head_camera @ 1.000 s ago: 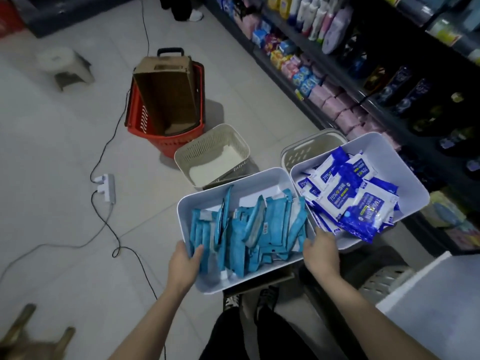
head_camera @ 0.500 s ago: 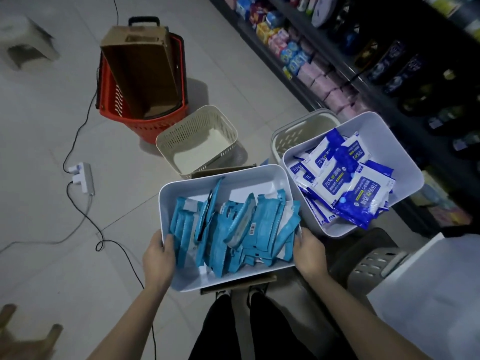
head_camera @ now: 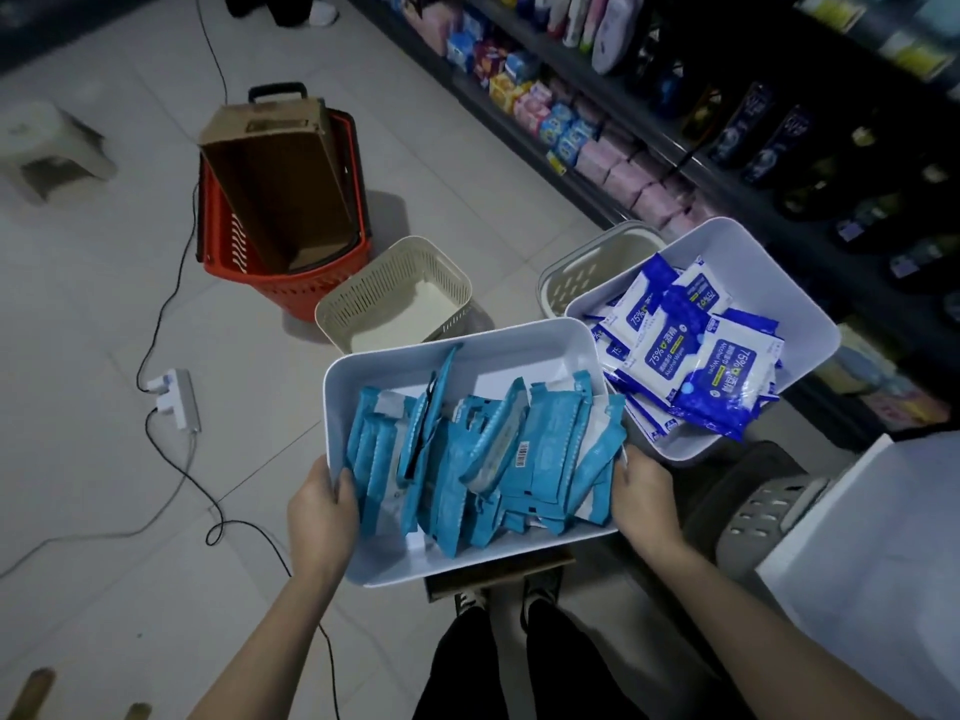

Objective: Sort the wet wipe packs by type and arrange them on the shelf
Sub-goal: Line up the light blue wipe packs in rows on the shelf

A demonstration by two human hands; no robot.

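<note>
- Left hand: grips the left rim of the white bin at centre frame; thumb hooked over the edge onto the packs, fingers curled round the outside wall.
- Right hand: grips the right rim of the same bin; fingers curled over the edge, tips hidden among the packs.
- Teal packs: stand on edge in a loose row inside the held bin, leaning against one another; far end of the bin floor bare.
- Cannot tell whether the held bin rests on the brown board under its near edge or hangs clear of it.
- Second white bin: right of centre, just beside the held bin; holds the blue-and-white packs, piled flat and overlapping.
- Beige basket: partly hidden behind and under the second bin.
- Another beige basket: on the floor, just beyond the held bin.
- Red basket: upper left of centre, with a cardboard box standing tilted inside it.
- Shelf: upper right, stocked with assorted packets and bottles.
- Power strip and cable: on the floor at left.
- Grey basket: lower right.
</note>
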